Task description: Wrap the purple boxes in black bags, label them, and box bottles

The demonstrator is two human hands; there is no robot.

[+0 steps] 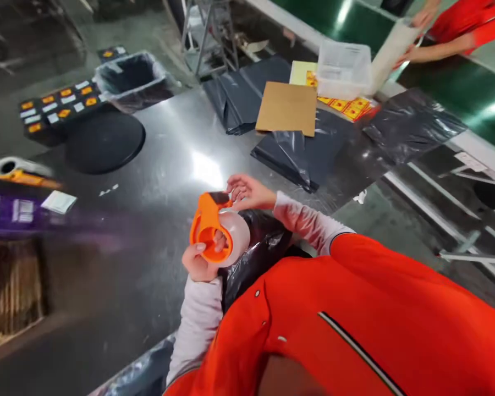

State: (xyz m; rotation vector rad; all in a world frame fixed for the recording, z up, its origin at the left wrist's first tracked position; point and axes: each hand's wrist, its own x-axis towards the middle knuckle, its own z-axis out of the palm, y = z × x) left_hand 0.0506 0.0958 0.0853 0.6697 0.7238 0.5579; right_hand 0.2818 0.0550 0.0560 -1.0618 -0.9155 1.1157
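An orange tape dispenser (206,217) with a wide roll of clear tape (238,236) is held up over the metal table. My left hand (200,261) grips it from below, thumb on the orange hub and fingertips showing through the roll's core. At the dispenser's front end is my right hand (249,192), its fingers curled close to the dark cutting edge. Whether tape is pinched between those fingers cannot be made out. A crumpled black plastic bag (258,247) lies under the roll, against my body.
Black bags (247,91), a cardboard sheet (286,107) and a clear bin (344,69) lie on the far side of the table (160,209). A black disc (105,142), boxes (61,107) and a lined bin (127,77) are left. A co-worker's hands (412,52) hold a pale item beyond.
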